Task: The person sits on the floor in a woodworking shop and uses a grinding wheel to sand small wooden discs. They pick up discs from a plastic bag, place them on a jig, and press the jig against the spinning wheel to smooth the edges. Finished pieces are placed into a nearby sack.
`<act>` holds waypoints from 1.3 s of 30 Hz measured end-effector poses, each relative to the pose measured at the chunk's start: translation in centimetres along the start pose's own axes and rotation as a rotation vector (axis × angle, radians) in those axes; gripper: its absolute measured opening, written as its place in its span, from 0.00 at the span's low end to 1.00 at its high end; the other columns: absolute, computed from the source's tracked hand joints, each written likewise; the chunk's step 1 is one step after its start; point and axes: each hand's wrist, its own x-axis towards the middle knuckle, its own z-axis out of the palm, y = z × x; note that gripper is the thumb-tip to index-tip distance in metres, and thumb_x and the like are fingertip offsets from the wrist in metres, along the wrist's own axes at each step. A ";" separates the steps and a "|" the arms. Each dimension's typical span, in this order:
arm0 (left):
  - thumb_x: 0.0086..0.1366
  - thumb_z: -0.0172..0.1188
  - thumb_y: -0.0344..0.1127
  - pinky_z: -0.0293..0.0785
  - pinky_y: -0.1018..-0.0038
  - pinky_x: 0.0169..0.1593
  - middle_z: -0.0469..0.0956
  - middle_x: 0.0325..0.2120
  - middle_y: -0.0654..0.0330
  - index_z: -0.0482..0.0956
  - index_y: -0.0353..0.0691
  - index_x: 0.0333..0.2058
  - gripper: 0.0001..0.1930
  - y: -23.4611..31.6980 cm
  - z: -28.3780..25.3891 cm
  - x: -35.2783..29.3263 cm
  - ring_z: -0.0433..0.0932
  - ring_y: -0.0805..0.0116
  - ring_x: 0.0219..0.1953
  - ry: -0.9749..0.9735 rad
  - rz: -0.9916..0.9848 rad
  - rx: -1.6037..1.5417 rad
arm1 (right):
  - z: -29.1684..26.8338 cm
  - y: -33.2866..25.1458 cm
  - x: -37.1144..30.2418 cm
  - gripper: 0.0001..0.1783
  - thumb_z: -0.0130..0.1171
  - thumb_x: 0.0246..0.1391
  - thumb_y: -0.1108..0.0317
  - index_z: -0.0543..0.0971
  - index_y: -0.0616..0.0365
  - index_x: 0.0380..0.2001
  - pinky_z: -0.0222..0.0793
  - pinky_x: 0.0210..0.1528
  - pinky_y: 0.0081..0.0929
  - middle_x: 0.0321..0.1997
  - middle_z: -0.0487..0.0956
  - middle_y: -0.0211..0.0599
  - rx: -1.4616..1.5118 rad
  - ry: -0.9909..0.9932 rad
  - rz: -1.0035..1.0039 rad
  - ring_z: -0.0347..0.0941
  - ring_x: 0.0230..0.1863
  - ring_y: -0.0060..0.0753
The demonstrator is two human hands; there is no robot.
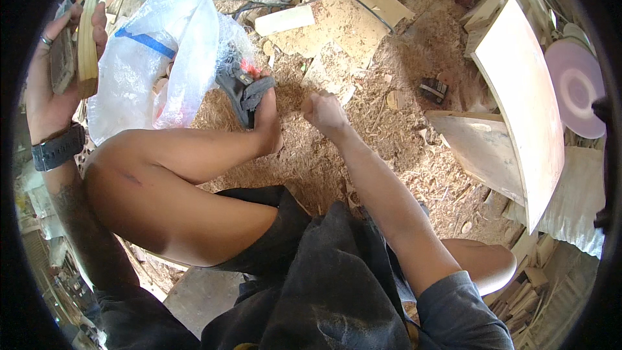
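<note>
My left hand [55,71] is raised at the far left and grips a thin pale wooden strip [87,42] together with a dark flat block [63,61]; a ring and a dark wristwatch [58,149] are on that arm. My right hand [324,113] reaches out over the sawdust floor [389,136] with fingers curled closed; whether it pinches anything I cannot tell. My bent left leg lies across the middle, the foot in a dark sandal [249,94] next to the right hand.
A clear plastic bag [162,52] with a blue stripe lies beside the foot. Curved plywood panels [518,104] stand at right, a pale round disc [576,87] beyond them. A black cable [363,0], a white block [285,19] and wood scraps lie farther out.
</note>
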 end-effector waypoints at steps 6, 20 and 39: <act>0.69 0.47 0.38 0.67 0.67 0.59 0.65 0.58 0.47 0.61 0.32 0.60 0.24 0.5 0.5 -2.3 0.69 0.59 0.57 -0.144 0.078 -0.063 | 1.1 -2.4 -1.5 0.17 0.47 0.61 0.65 0.72 0.61 0.50 0.63 0.63 0.45 0.55 0.68 0.54 -0.364 -0.162 0.037 0.64 0.58 0.53; 0.67 0.49 0.40 0.73 0.80 0.36 0.67 0.56 0.47 0.62 0.36 0.58 0.24 -7.0 11.6 -15.2 0.73 0.71 0.44 0.218 0.397 0.719 | -6.8 2.1 -7.2 0.20 0.48 0.60 0.65 0.67 0.48 0.56 0.74 0.53 0.39 0.48 0.69 0.50 -0.255 0.018 0.192 0.66 0.56 0.48; 0.52 0.55 0.30 0.74 0.74 0.31 0.70 0.46 0.56 0.67 0.42 0.44 0.18 -18.5 22.4 -13.5 0.70 0.70 0.36 0.083 -0.453 0.083 | -13.8 11.2 -3.9 0.26 0.58 0.52 0.58 0.68 0.62 0.50 0.76 0.42 0.34 0.34 0.77 0.40 0.599 0.480 0.562 0.76 0.38 0.34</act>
